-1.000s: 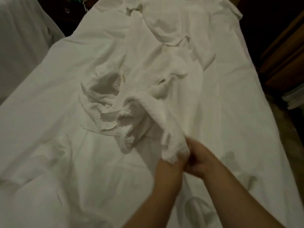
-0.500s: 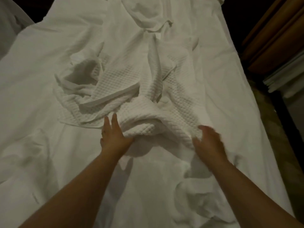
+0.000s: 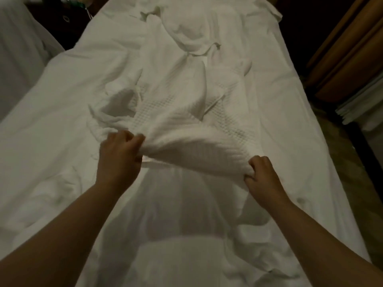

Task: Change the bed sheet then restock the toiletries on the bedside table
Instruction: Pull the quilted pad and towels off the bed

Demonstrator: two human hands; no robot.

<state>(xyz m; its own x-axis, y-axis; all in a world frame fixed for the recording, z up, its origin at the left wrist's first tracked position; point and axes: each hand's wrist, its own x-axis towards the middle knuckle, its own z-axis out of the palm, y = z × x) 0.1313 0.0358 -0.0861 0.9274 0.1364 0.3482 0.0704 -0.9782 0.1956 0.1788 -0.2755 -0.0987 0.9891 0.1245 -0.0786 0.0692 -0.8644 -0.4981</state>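
The fingertips of the left hand (image 3: 118,156) and right hand (image 3: 263,175) are buried in the folds of the waffle-weave cloth (image 3: 186,129), so each grip shows only knuckles. Both forearms run off the near edge. The bed sheet (image 3: 62,121) is cut off left and near. Small objects (image 3: 83,1) at the far left (dark, blurred) cannot be made out.

The waffle-textured cloth blanket (image 3: 186,129) looks matt and bumpy; the bed sheet (image 3: 62,125) is smooth, creased white cloth.
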